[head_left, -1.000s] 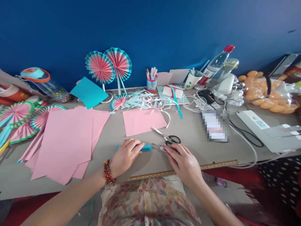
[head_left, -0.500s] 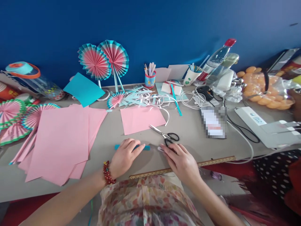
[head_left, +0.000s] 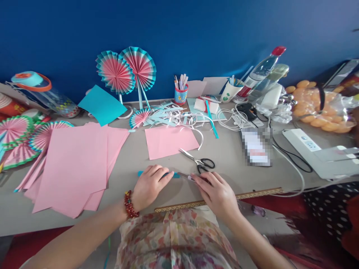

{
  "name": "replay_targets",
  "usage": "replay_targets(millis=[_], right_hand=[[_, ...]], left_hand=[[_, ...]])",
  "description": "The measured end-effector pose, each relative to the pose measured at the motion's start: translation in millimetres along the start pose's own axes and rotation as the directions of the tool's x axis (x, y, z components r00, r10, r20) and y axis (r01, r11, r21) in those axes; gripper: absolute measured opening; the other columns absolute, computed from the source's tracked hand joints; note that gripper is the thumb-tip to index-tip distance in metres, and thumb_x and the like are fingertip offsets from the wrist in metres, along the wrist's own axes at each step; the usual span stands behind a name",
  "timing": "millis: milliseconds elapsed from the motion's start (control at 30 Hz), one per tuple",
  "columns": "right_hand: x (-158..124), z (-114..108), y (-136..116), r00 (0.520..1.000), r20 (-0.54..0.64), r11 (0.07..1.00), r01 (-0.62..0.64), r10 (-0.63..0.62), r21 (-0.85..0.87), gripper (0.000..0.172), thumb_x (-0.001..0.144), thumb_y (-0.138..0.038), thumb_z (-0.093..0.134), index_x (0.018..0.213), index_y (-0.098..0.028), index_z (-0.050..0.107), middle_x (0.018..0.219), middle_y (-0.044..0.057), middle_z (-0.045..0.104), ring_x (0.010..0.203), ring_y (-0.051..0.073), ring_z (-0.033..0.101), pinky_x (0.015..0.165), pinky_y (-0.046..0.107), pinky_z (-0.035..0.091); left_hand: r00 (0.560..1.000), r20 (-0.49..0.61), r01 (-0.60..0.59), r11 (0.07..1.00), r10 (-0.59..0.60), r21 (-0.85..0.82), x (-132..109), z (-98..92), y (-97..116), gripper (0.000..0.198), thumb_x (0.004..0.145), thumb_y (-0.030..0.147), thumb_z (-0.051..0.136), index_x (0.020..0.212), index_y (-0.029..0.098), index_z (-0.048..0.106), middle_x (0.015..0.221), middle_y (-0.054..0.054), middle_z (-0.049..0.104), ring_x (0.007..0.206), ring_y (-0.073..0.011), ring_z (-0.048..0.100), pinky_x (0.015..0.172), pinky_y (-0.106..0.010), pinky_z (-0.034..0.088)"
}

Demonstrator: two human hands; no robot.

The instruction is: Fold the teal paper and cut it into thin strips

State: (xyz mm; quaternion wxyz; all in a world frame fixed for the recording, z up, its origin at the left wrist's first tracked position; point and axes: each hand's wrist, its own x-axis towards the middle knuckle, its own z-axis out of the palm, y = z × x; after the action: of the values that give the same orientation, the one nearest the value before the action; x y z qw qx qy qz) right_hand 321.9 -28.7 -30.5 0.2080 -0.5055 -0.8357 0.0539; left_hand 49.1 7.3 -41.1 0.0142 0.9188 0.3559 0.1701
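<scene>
My left hand [head_left: 150, 186] presses a narrow folded strip of blue paper [head_left: 176, 175] onto the table, its fingers curled over the strip. Both ends of the strip stick out from under the hand. My right hand [head_left: 217, 192] is closed around a slim knife [head_left: 190, 178] with a thin grey blade and a pale front part. Most of its handle is hidden in the fingers. The blade points left and meets the strip's right end. Scissors [head_left: 198, 161] with black handles lie just beyond my right hand, beside a pink sheet [head_left: 171, 144].
Pink sheets [head_left: 75, 168] and paper fans [head_left: 45, 140] lie at left. Along the wall are two upright fans [head_left: 140, 69], a blue sheet [head_left: 102, 104], paper scraps [head_left: 168, 116], a pen cup [head_left: 181, 96] and a bottle [head_left: 260, 73]. A phone [head_left: 256, 147] and a power strip [head_left: 304, 144] are at right.
The knife's blade has shifted slightly left and now overlaps the end of the blue strip. Both hands stay nearly in place. The whole view has moved a little.
</scene>
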Motion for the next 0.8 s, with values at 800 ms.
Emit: replay_targets(millis=[800], right_hand=[[5.2, 1.3, 0.5, 0.993, 0.105, 0.990, 0.069, -0.056, -0.122, 0.036, 0.099, -0.017, 0.042, 0.126, -0.020, 0.066, 0.101, 0.010, 0.063, 0.088, 0.021, 0.056, 0.076, 0.032, 0.050]], left_hand=[[0.983, 0.168, -0.069, 0.998, 0.068, 0.004, -1.2, -4.1, 2.3, 0.044, 0.103, 0.027, 0.040, 0.145, 0.014, 0.046, 0.152, -0.011, 0.044, 0.141, -0.0243, 0.038, 0.114, -0.041, 0.037]])
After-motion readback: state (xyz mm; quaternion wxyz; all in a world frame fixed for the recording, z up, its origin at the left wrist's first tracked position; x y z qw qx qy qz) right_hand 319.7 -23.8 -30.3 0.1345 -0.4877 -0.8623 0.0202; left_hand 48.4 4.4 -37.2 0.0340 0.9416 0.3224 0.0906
